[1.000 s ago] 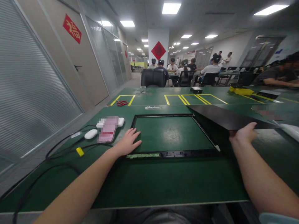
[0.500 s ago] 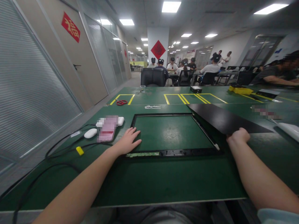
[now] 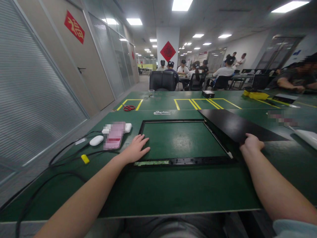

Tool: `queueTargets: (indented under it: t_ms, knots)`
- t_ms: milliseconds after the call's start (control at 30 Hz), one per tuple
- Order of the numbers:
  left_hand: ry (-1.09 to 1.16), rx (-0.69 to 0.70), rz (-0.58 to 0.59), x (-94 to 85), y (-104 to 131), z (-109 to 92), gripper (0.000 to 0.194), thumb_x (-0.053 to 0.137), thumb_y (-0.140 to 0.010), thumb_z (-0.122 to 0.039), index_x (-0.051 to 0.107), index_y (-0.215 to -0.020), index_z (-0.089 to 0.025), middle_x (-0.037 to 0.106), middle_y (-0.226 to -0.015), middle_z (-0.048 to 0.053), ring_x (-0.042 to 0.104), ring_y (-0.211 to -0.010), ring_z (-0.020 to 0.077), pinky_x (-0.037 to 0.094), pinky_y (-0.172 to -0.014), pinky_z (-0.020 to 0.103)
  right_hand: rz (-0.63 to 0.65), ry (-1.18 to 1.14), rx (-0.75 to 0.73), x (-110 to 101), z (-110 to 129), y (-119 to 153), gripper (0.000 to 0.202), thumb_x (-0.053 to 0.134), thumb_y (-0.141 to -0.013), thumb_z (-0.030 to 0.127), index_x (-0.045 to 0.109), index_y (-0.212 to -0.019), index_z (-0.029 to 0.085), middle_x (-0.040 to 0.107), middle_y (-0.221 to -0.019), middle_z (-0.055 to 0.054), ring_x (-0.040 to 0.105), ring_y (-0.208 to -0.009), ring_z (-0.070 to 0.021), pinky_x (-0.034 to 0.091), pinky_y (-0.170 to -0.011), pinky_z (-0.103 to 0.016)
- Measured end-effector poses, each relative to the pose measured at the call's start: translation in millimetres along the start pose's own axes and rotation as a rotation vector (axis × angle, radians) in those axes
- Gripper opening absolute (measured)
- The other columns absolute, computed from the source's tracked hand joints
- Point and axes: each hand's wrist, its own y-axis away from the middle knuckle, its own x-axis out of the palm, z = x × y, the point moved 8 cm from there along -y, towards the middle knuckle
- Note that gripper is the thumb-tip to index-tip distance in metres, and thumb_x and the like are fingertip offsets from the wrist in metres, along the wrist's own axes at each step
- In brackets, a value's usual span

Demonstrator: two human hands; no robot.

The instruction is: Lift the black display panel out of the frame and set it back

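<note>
A thin black rectangular frame (image 3: 198, 161) lies flat on the green table, with a green circuit strip (image 3: 152, 163) along its near side. My left hand (image 3: 137, 147) rests on the frame's left side, fingers spread. To the right of the frame is a flat black panel (image 3: 235, 124), its left edge close beside the frame's right side. At the panel's near edge, my right hand (image 3: 251, 144) is closed on it; most of those fingers are hidden.
Left of the frame are a pink phone (image 3: 116, 136), a white mouse (image 3: 96, 140), black cables and a yellow tag (image 3: 85, 159). Red scissors (image 3: 129, 108), small white pieces (image 3: 161, 112) and a clear cup (image 3: 151, 93) sit farther back. A co-worker (image 3: 294, 77) sits at the far right.
My right hand has shifted very slightly to the left at the panel's edge. The left hand and the frame stay in place.
</note>
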Motion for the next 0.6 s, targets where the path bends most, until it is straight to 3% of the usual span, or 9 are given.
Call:
queueTargets:
  t_ms: [200, 400, 600]
  knots:
    - [0.007, 0.000, 0.003, 0.8, 0, 2, 0.069, 0.049, -0.098, -0.056, 0.057, -0.151, -0.014, 0.042, -0.169, 0.020, 0.028, -0.161, 0.0385, 0.027, -0.128, 0.059, 0.070, -0.054, 0.006, 8, 17, 15, 0.038, 0.058, -0.070, -0.004, 0.038, -0.087, 0.024, 0.061, -0.098, 0.006, 0.064, -0.071, -0.0064, 0.054, -0.056, -0.014]
    - [0.051, -0.011, -0.013, -4.6, 1, -1, 0.067, 0.052, -0.096, -0.055, 0.058, -0.149, -0.015, 0.045, -0.166, 0.021, 0.032, -0.159, 0.0395, 0.029, -0.127, 0.059, 0.146, -0.114, -0.014, 13, 33, 40, 0.032, 0.058, -0.071, -0.007, 0.048, -0.085, 0.020, 0.060, -0.079, 0.006, 0.061, -0.063, -0.0085, 0.056, -0.053, -0.016]
    - [0.211, -0.047, -0.090, -21.9, 0, -6, 0.067, 0.052, -0.093, -0.051, 0.059, -0.145, -0.010, 0.052, -0.159, 0.022, 0.047, -0.150, 0.0366, 0.034, -0.126, 0.050, 0.309, -0.066, 0.068, 26, 31, 62, 0.020, 0.057, -0.077, -0.006, 0.057, -0.075, 0.014, 0.061, -0.068, 0.001, 0.057, -0.055, -0.0089, 0.057, -0.053, -0.018]
